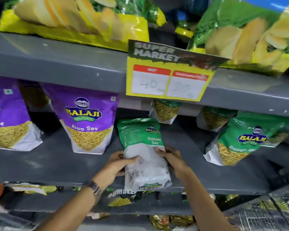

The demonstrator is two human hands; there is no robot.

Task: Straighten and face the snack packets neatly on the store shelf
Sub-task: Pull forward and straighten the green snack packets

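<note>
A green and white Ratlami Sev packet (144, 150) lies tilted back at the front of the grey middle shelf (57, 162), its bottom end over the shelf edge. My left hand (114, 165) grips its left side with the thumb on the front. My right hand (171, 157) grips its right side. Two purple Aloo Sev packets (88, 120) (8, 117) stand upright to the left. Another green Ratlami Sev packet (244, 139) leans at the right, and two more (165, 110) (215, 118) stand further back.
A yellow price tag (168, 75) hangs from the upper shelf edge above the held packet. Big yellow and green chip bags (77, 19) (250, 34) sit on the top shelf. Several small packets (120, 199) fill the lower shelf.
</note>
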